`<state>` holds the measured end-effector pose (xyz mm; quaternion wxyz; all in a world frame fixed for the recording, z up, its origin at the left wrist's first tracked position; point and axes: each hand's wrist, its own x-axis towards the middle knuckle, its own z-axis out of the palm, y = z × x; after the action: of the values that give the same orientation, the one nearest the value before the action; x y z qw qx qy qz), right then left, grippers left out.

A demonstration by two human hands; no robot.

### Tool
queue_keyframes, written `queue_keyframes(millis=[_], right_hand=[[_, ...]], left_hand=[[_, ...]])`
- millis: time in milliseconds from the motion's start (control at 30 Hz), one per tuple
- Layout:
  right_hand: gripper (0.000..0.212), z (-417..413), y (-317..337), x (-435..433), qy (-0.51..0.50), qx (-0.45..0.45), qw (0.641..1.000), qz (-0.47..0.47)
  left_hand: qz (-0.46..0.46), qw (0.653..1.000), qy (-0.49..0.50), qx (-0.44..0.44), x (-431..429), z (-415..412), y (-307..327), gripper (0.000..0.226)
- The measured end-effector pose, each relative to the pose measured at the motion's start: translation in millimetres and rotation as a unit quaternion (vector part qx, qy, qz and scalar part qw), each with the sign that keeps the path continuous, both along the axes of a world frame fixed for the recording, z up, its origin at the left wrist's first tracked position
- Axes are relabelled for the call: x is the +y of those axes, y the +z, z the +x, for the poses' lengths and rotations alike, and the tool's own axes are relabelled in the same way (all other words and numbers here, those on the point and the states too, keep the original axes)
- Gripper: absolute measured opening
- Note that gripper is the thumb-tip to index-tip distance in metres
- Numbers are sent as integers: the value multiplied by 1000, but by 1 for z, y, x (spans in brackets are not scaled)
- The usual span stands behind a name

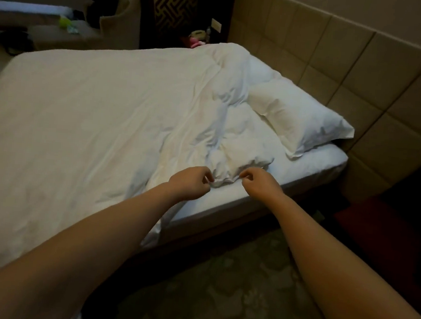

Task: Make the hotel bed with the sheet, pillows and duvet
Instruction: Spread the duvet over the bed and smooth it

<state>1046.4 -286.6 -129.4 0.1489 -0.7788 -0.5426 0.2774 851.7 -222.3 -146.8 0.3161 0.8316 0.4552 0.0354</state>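
The duvet (107,99), spread over the bed but rumpled near the pillow (296,121) at right, was pinched at its bunched near corner by the left hand (189,181) and right hand (255,182), apparently to be pulled straight.

Bed (224,220) before me: sheet (314,158) exposed at 3 o'clock, duvet (93,113) toward 10 o'clock, pillows (297,118) at 2 o'clock.

Bunched duvet (233,146) ahead, pillow (297,116) beyond, sheet edge (310,165) open
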Motion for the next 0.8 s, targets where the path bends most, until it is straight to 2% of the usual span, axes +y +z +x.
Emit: queue_keyframes(millis=[233, 433, 800], right_hand=[[34, 93, -5, 55, -33, 2, 999, 8], [35, 174, -27, 137, -59, 19, 998, 0], [40, 301, -69, 283, -95, 52, 992, -63]], left_hand=[[-11, 1000, -18, 10, 65, 100, -15, 33], [-19, 999, -29, 11, 152, 191, -45, 35], [-92, 996, -10, 22, 318, 322, -79, 38]])
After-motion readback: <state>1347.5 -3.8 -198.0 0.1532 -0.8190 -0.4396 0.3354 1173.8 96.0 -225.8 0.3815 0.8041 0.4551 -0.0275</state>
